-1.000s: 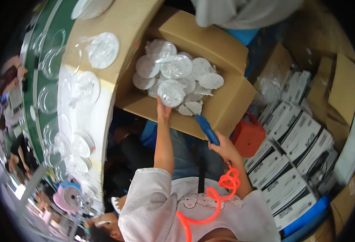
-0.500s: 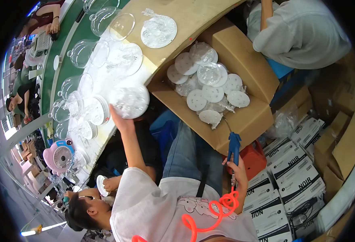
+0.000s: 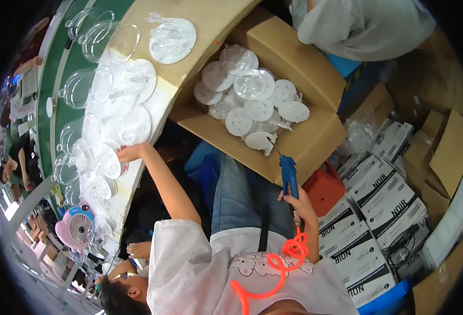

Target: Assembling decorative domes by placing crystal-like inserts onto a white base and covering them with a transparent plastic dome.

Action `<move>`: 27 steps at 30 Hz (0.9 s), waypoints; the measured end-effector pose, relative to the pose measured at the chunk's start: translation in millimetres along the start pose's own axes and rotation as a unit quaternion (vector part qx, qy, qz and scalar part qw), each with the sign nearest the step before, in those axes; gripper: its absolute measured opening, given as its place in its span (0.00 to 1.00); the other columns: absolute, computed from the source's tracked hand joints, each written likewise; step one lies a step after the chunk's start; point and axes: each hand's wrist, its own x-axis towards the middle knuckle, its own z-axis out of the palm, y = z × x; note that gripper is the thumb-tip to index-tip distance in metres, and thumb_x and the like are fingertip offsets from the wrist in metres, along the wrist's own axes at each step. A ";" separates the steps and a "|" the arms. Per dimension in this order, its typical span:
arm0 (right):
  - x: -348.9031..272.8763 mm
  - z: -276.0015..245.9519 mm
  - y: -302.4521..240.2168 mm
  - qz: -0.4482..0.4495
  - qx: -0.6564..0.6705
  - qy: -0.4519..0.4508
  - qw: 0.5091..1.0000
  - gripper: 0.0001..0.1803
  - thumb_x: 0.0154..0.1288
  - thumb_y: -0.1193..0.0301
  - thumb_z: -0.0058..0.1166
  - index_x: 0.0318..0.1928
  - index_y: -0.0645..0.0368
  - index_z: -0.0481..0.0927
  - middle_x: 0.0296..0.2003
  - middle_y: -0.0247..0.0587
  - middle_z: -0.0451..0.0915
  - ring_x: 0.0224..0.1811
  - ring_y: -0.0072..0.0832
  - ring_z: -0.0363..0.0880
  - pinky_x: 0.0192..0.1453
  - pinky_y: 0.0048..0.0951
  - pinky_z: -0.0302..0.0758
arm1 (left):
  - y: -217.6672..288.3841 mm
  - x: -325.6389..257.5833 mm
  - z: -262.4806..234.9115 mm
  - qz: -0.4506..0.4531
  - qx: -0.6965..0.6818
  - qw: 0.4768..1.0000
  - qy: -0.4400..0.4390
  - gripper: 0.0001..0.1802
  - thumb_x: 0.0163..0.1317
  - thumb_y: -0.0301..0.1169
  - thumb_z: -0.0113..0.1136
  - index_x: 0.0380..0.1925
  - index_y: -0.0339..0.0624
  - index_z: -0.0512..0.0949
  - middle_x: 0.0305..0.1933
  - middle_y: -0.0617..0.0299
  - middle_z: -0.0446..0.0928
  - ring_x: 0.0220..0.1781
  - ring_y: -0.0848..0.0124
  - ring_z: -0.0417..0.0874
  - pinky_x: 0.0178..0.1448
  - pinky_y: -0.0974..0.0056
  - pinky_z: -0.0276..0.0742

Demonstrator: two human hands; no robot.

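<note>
My left hand (image 3: 131, 153) is at the table edge, its fingers closed on the rim of a white round disc (image 3: 108, 161) with clear plastic parts on it. Just beyond it another white disc (image 3: 136, 126), also carrying clear parts, lies on the table. In my right hand (image 3: 301, 203) is a blue air blow gun (image 3: 288, 173) with a thin nozzle, joined to an orange coiled hose (image 3: 276, 268). That nozzle points toward an open cardboard box (image 3: 315, 139), where several white discs (image 3: 259, 109) with clear parts are piled.
Several clear domes (image 3: 79, 89) line the far side of the table (image 3: 163, 97). A pink and blue fan (image 3: 79, 227) stands nearby. White cartons (image 3: 381, 210) and a red container (image 3: 325, 189) are at right. Co-workers sit at lower left and upper right (image 3: 368, 29).
My left hand has left one disc on the table and moved left and down to another. The blow gun stays in my right hand. The view has shifted slightly.
</note>
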 end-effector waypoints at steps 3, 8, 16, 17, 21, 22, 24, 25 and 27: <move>0.7 -3.5 1.8 0.006 -0.005 0.004 1.000 0.20 0.52 0.79 0.44 0.49 0.67 0.64 0.30 0.40 0.73 0.34 0.26 0.73 0.44 0.27 0.70 | -0.6 -22.9 -17.3 0.080 0.003 0.997 -0.018 0.18 0.57 0.35 0.37 0.39 0.30 0.66 0.38 0.49 0.64 0.40 0.60 0.67 0.49 0.61 0.65; -0.2 -9.3 5.2 0.010 -0.024 0.018 0.999 0.21 0.52 0.78 0.44 0.49 0.68 0.63 0.30 0.40 0.73 0.33 0.26 0.73 0.44 0.26 0.70 | 36.1 -100.3 -62.2 0.426 0.176 0.872 -0.165 0.15 0.57 0.29 0.48 0.42 0.31 0.64 0.43 0.49 0.65 0.45 0.58 0.68 0.53 0.59 0.63; -3.6 -14.3 13.8 0.017 -0.014 0.027 0.999 0.21 0.51 0.78 0.44 0.49 0.67 0.64 0.29 0.40 0.73 0.34 0.25 0.73 0.44 0.25 0.70 | -125.9 -256.3 -123.2 0.198 0.322 0.213 -0.901 0.40 0.42 0.46 0.65 0.53 0.40 0.64 0.53 0.44 0.64 0.56 0.48 0.62 0.56 0.52 0.63; -4.8 -17.5 14.2 0.019 -0.024 0.034 0.999 0.21 0.52 0.79 0.44 0.49 0.67 0.64 0.30 0.40 0.73 0.34 0.25 0.73 0.44 0.25 0.69 | -138.7 -265.8 -135.0 0.197 0.317 0.208 -0.904 0.40 0.42 0.46 0.65 0.53 0.40 0.64 0.53 0.44 0.64 0.56 0.48 0.62 0.56 0.52 0.63; -13.3 -22.6 22.7 0.021 0.014 0.051 0.998 0.21 0.51 0.79 0.45 0.49 0.66 0.63 0.29 0.40 0.73 0.34 0.25 0.73 0.44 0.25 0.69 | -173.6 -308.2 -186.1 0.249 0.486 0.447 -0.708 0.48 0.36 0.49 0.68 0.56 0.39 0.58 0.54 0.47 0.62 0.55 0.44 0.62 0.56 0.50 0.63; -11.3 -20.1 22.6 0.021 0.014 0.052 0.998 0.21 0.51 0.79 0.45 0.49 0.66 0.63 0.29 0.40 0.73 0.34 0.25 0.73 0.44 0.25 0.69 | -182.5 -310.1 -193.9 0.111 0.498 0.660 -0.551 0.51 0.34 0.50 0.69 0.56 0.38 0.57 0.56 0.47 0.61 0.56 0.43 0.61 0.57 0.48 0.62; -9.9 -16.0 19.4 0.045 0.002 0.037 0.998 0.23 0.51 0.78 0.44 0.51 0.65 0.62 0.31 0.40 0.72 0.34 0.26 0.72 0.46 0.24 0.67 | -201.2 -313.8 -193.6 -0.102 0.551 0.714 -0.421 0.55 0.32 0.51 0.71 0.57 0.38 0.52 0.59 0.47 0.58 0.59 0.44 0.59 0.57 0.39 0.58; -8.3 -18.7 23.9 0.041 -0.020 0.037 0.998 0.23 0.50 0.78 0.44 0.51 0.65 0.62 0.31 0.40 0.72 0.35 0.25 0.72 0.46 0.24 0.67 | -206.1 -317.4 -193.6 -0.392 0.481 0.703 -0.348 0.54 0.34 0.50 0.70 0.58 0.40 0.51 0.60 0.47 0.56 0.60 0.44 0.57 0.57 0.35 0.55; -10.4 -21.0 30.0 0.037 -0.008 0.054 0.998 0.22 0.51 0.78 0.45 0.50 0.65 0.63 0.30 0.40 0.73 0.34 0.25 0.73 0.45 0.24 0.68 | -217.8 -326.1 -191.7 -0.648 0.371 0.619 -0.241 0.54 0.35 0.49 0.70 0.58 0.41 0.50 0.61 0.47 0.54 0.61 0.45 0.56 0.57 0.31 0.53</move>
